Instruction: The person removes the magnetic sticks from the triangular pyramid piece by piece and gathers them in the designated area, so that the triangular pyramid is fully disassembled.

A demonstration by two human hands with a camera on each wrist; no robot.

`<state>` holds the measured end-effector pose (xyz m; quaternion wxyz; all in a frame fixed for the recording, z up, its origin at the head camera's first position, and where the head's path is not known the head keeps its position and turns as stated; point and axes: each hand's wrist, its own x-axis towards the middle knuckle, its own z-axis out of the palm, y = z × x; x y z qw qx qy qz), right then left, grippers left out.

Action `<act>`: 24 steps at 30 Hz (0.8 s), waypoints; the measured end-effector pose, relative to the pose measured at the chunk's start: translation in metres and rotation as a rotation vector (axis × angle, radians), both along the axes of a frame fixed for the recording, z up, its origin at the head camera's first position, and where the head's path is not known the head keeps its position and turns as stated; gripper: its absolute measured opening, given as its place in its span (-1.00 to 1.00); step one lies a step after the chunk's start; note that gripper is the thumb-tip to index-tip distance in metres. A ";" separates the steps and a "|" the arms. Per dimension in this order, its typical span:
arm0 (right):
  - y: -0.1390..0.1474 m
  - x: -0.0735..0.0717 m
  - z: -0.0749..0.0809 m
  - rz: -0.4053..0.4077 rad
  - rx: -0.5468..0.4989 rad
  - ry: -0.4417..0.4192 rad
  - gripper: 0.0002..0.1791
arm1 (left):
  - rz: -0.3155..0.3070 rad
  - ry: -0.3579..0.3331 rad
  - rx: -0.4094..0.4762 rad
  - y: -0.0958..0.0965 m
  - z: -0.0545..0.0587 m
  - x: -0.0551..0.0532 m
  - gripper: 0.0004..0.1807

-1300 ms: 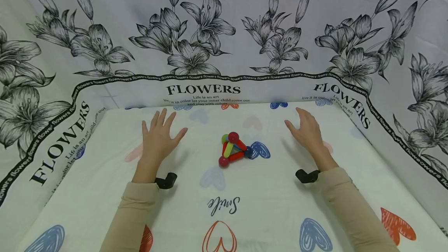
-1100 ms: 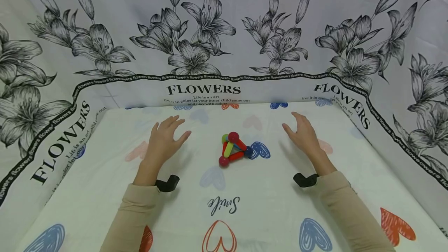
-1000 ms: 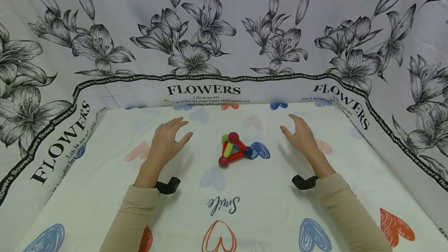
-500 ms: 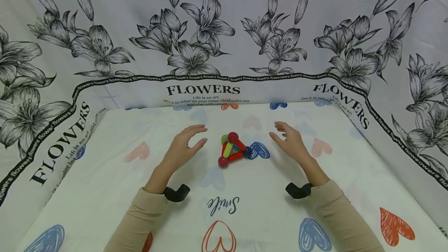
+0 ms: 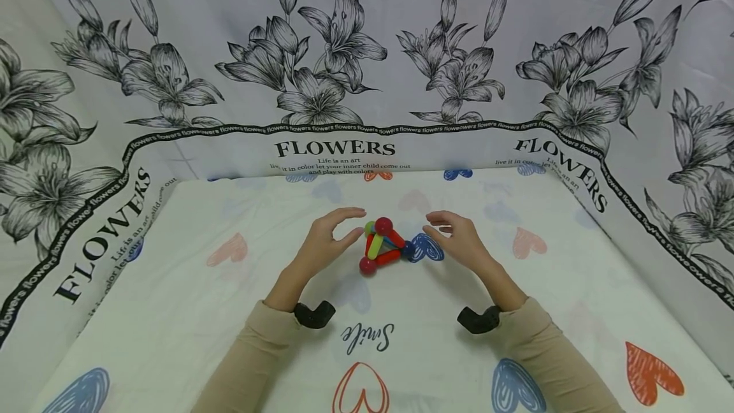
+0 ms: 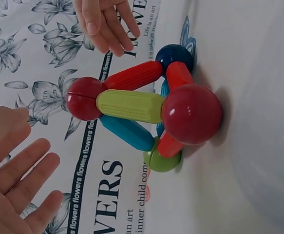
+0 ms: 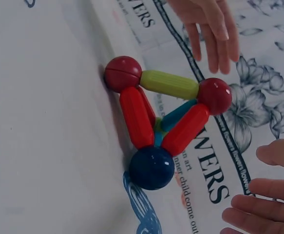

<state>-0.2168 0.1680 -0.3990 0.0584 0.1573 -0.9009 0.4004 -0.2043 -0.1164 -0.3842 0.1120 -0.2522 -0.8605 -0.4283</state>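
Observation:
A small pyramid of magnetic building rods and balls (image 5: 375, 247) stands on the white cloth in the middle of the head view. Its balls are red, dark blue and green; red, yellow-green and blue rods join them. My left hand (image 5: 324, 241) hovers just left of it, thumb and fingers spread apart. On the other side, my right hand (image 5: 461, 241) is held with its fingers toward the pyramid, a short gap away. Both wrist views show the pyramid (image 6: 132, 106) apart from the hands, and neither hand holds anything.
The white tablecloth (image 5: 424, 362) carries printed hearts and the word "Smile". Behind and at the sides hangs a white curtain (image 5: 401, 101) with black flower drawings. A black wrist mount (image 5: 314, 315) sits below the left hand, and another black mount (image 5: 478, 320) below the right.
Both hands have moved inward from the sides toward the pyramid, the left going right and the right going left. The left fingers have turned inward. The pyramid has stayed in place.

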 end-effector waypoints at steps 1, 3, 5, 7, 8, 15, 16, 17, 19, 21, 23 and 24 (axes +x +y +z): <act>-0.002 0.000 0.000 0.010 -0.009 -0.006 -0.61 | -0.008 -0.006 0.019 0.001 -0.002 -0.002 -0.63; -0.006 0.000 0.000 0.033 -0.026 -0.021 -0.61 | -0.020 -0.025 0.046 0.004 -0.005 -0.005 -0.63; -0.010 0.001 -0.001 0.058 -0.050 -0.035 -0.60 | -0.026 -0.047 0.061 0.007 -0.009 -0.008 -0.63; -0.013 0.000 -0.002 0.088 -0.065 -0.039 -0.60 | -0.034 -0.065 0.065 0.010 -0.011 -0.010 -0.62; -0.015 0.000 -0.003 0.101 -0.078 -0.045 -0.60 | -0.036 -0.070 0.065 0.012 -0.013 -0.011 -0.61; -0.026 -0.008 -0.010 0.167 -0.123 -0.057 -0.59 | -0.039 -0.108 0.100 0.023 -0.019 -0.017 -0.56; -0.028 -0.009 -0.011 0.176 -0.128 -0.062 -0.59 | -0.039 -0.116 0.104 0.025 -0.020 -0.017 -0.55; -0.030 -0.010 -0.011 0.184 -0.134 -0.066 -0.60 | -0.040 -0.127 0.109 0.026 -0.021 -0.018 -0.55; -0.033 -0.011 -0.012 0.194 -0.147 -0.080 -0.61 | -0.046 -0.140 0.118 0.028 -0.024 -0.019 -0.53; -0.037 -0.012 -0.012 0.202 -0.152 -0.090 -0.62 | -0.057 -0.139 0.122 0.030 -0.026 -0.021 -0.52; -0.041 -0.013 -0.012 0.201 -0.156 -0.103 -0.61 | -0.067 -0.132 0.129 0.032 -0.028 -0.022 -0.51; -0.043 -0.013 -0.013 0.202 -0.156 -0.107 -0.61 | -0.069 -0.127 0.129 0.033 -0.028 -0.022 -0.51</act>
